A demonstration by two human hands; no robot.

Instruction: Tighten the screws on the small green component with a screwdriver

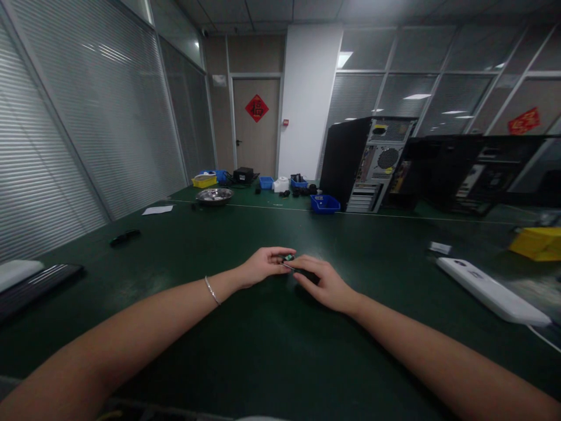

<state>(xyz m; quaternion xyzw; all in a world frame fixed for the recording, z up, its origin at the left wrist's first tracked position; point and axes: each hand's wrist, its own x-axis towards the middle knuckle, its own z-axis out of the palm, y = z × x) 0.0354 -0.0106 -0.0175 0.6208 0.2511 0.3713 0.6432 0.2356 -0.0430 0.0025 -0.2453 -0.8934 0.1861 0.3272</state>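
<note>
"Since the small part (288,257) is so tiny, where do I look?"

"Straight ahead, at twelve o'clock. The left hand (260,267), on its nine o'clock side, pinches it between thumb and fingertips."

"And the right hand (327,285)?"

"At the part's four o'clock, thumb and fingers apparently closed on a thin metal tool (288,266); the exact grip is partly hidden."

"How would you work it?"

"I'd rest both wrists on the green table (263,356), line the tool up squarely and press lightly, lest it slip into the left thumb."
</note>
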